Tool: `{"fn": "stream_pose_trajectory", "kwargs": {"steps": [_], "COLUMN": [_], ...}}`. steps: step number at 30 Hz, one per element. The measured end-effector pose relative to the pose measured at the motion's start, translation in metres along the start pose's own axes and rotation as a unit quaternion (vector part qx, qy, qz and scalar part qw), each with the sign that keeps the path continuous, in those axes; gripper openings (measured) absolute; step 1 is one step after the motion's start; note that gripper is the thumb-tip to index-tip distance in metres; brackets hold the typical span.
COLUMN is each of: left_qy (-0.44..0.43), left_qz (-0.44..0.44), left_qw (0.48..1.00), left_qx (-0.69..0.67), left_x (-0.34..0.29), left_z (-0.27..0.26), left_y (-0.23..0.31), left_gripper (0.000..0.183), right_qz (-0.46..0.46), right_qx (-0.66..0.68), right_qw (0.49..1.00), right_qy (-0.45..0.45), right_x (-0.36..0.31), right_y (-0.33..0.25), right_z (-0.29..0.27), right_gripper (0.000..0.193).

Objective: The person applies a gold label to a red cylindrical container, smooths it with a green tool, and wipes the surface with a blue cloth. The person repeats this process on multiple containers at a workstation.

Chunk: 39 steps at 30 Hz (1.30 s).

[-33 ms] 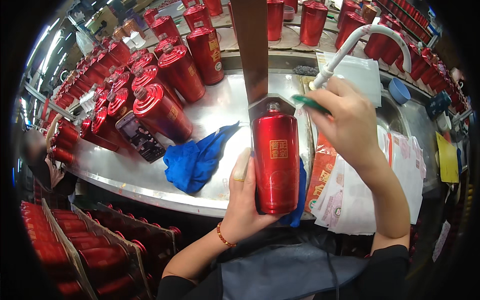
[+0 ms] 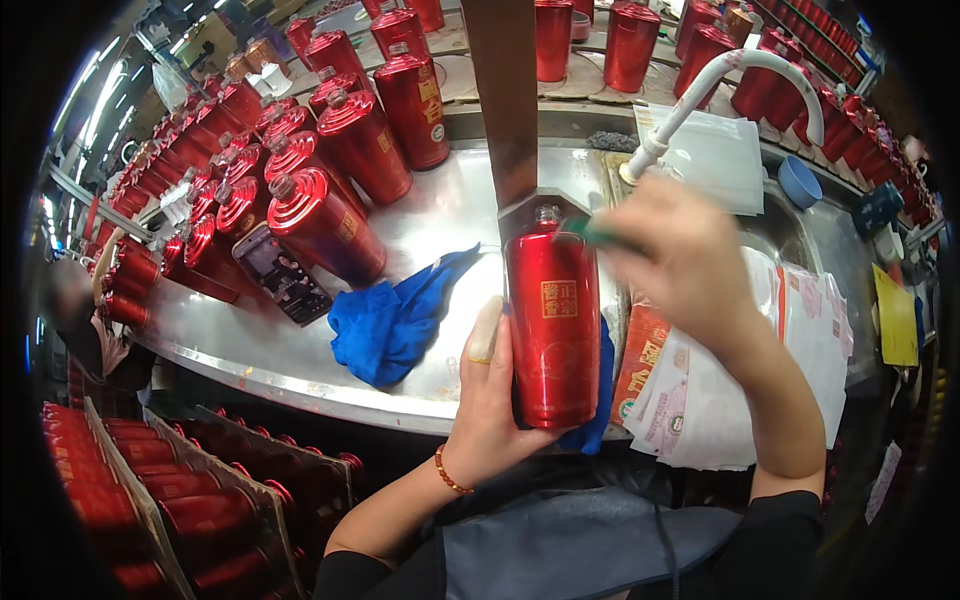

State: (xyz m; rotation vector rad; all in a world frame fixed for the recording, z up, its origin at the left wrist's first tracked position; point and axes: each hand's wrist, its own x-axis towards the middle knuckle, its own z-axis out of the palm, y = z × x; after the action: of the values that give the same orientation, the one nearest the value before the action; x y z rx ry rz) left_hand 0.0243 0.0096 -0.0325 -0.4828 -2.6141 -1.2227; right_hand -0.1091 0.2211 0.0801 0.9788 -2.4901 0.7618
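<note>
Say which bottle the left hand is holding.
The bottle below the brown post: the left hand grips its lower part; other bottles sit apart from that hand.

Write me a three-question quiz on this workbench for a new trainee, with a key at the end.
1. Which hand supports the central red bottle?
2. True or false: the phone is to the left of the bunched blue cloth.
3. Fill in the colour: the right hand holds a ____ object near the bottle's shoulder.

Key:
1. The left hand.
2. True.
3. Green; the green object is too blurred to identify.
</note>
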Motion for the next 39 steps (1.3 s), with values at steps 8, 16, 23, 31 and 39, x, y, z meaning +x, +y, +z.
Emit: {"fn": "stream_pose_trajectory", "kwargs": {"steps": [8,16,23,31,39], "left_qy": [0.008,0.001,-0.004,0.000,-0.032], "left_qz": [-0.007,-0.019,-0.023,-0.022,0.126], "left_qw": [1.000,1.000,0.998,0.999,0.980], "left_qx": [0.003,-0.019,-0.051,-0.035,0.152], "left_x": [0.004,-0.001,-0.002,0.000,0.006], "left_z": [-0.002,-0.003,0.000,0.003,0.001], "left_y": [0.004,-0.005,-0.011,-0.006,0.031], "left_gripper": [0.119,0.116,0.119,0.124,0.080], "right_qz": [-0.054,-0.106,0.074,0.169,0.347], "right_qx": [0.073,-0.045,0.235,0.305,0.272], "right_qw": [0.993,0.993,0.968,0.937,0.895], "right_qy": [-0.069,-0.026,-0.056,-0.013,0.066], "right_x": [0.002,-0.020,-0.101,-0.119,-0.125], "right_y": [-0.021,-0.040,-0.057,-0.053,0.030], "right_z": [0.006,0.015,0.021,0.014,-0.016], "right_gripper": [0.013,0.019,0.024,0.015,0.022]}}
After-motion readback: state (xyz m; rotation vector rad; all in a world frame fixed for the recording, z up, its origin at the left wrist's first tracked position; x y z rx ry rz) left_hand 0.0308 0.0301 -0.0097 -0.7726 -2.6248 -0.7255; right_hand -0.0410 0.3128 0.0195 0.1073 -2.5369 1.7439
